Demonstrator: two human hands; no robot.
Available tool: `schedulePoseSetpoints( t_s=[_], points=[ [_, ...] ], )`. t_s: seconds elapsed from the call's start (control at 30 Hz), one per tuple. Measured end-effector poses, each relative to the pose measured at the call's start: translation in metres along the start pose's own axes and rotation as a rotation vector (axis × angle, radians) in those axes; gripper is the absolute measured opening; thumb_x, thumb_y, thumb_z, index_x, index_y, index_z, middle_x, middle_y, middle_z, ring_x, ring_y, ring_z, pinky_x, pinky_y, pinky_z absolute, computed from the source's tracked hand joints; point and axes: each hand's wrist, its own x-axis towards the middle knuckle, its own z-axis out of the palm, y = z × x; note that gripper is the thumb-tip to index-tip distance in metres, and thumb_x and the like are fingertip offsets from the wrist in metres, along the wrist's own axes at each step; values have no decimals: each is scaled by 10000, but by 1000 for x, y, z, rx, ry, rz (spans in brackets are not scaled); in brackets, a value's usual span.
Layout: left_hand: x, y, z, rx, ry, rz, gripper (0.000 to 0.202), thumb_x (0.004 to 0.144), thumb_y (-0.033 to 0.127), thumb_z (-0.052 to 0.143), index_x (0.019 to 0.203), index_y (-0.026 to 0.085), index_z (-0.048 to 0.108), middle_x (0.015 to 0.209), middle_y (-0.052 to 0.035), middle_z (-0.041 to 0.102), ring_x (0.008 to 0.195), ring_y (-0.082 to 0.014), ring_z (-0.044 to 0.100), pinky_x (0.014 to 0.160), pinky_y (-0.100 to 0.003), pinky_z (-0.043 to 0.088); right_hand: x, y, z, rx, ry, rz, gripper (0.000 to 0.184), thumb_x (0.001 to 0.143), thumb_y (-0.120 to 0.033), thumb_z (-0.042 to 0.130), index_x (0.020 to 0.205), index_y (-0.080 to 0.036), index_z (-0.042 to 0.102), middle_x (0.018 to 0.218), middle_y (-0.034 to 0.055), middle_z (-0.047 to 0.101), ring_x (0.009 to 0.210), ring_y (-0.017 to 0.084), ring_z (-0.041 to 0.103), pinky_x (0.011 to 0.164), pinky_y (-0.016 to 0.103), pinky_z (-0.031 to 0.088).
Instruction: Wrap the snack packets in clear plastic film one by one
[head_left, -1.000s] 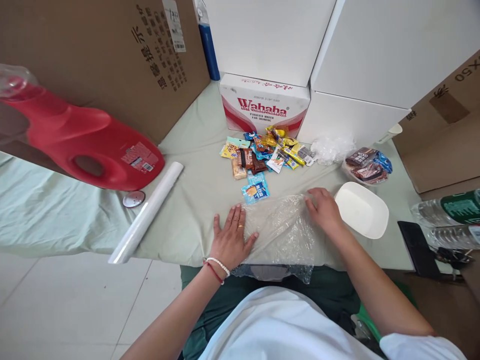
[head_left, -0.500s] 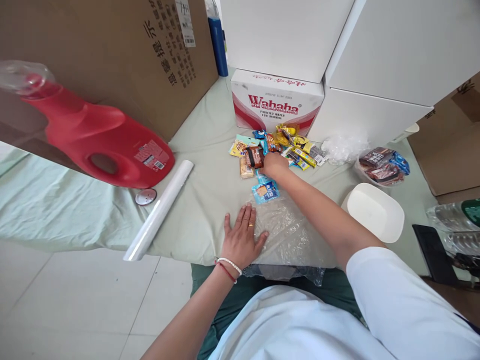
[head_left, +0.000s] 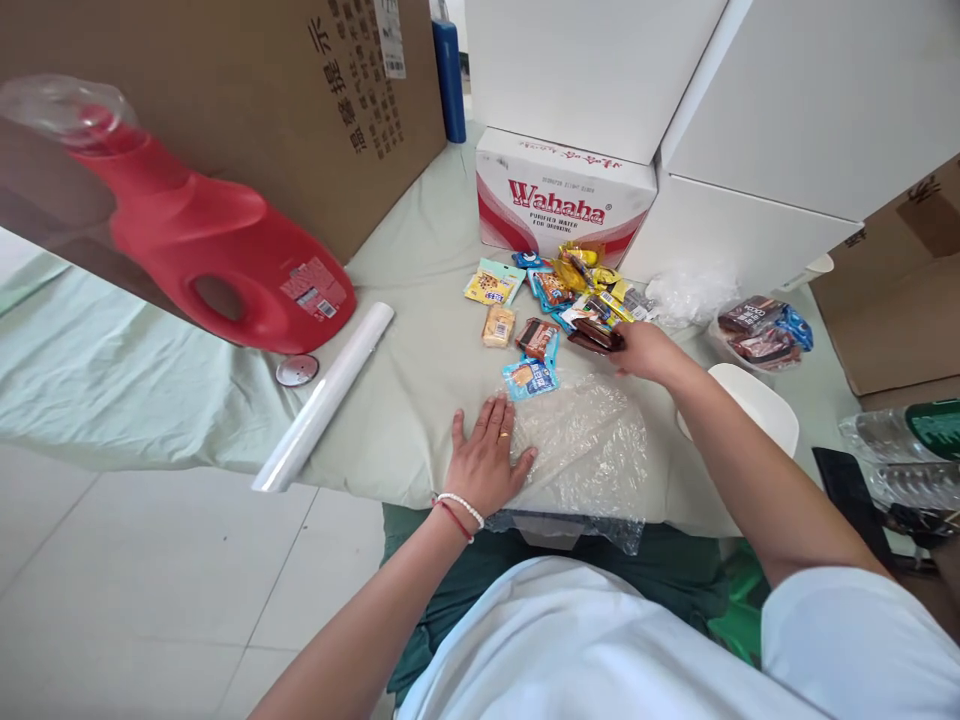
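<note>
My right hand (head_left: 646, 352) is closed on a dark brown snack packet (head_left: 595, 336) at the near right side of a pile of wrapped snacks (head_left: 551, 288). My left hand (head_left: 486, 455) lies flat, fingers stretched, at the left edge of a clear plastic sheet (head_left: 589, 435). Just beyond its fingertips is a blue snack packet (head_left: 529, 379). A brown-wrapped snack (head_left: 538, 339) rests behind that packet, with a pale yellow wrapped snack (head_left: 498, 327) to its left.
A clear container of brown and blue packets (head_left: 765, 335) stands right, behind a white bowl (head_left: 757, 405) partly covered by my forearm. Crumpled clear plastic (head_left: 690, 295) lies nearby. A white roll (head_left: 326, 395) and red jug (head_left: 247, 265) are left; a Wahaha box (head_left: 562, 200) stands behind.
My right hand has moved right from the middle of the snacks, now with the dark brown packet in it. The brown-wrapped snack sits nearer the blue packet. My left hand stays flat.
</note>
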Motion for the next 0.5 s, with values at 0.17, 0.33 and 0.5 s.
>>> schedulePoseSetpoints(
  t_s=[0.17, 0.33, 0.5],
  points=[
    [0, 0, 0, 4, -2, 2, 721, 1033, 532, 395, 1626, 123, 357, 1705, -176, 306, 1588, -336, 312, 1295, -659, 31, -62, 32, 32, 356, -106, -194, 461, 802, -190, 725, 1262, -206, 709, 965, 38, 728, 653, 174, 662, 656, 286, 532],
    [0, -1, 1, 19, 0, -2, 740, 1035, 536, 385, 1641, 117, 319, 1702, -187, 307, 1587, -335, 315, 1292, -662, 29, -93, 17, 73, 64, -146, -418, 596, 803, -147, 716, 1389, -212, 630, 1355, 127, 624, 1023, 245, 695, 865, 318, 524],
    [1, 0, 3, 52, -19, -5, 769, 1029, 551, 386, 1651, 110, 288, 1712, -189, 271, 1593, -338, 303, 1292, -660, 38, -93, -5, 72, -110, -138, -338, 711, 842, -521, 796, 1443, -222, 562, 1515, 153, 509, 1147, 319, 676, 858, 353, 520]
  ],
)
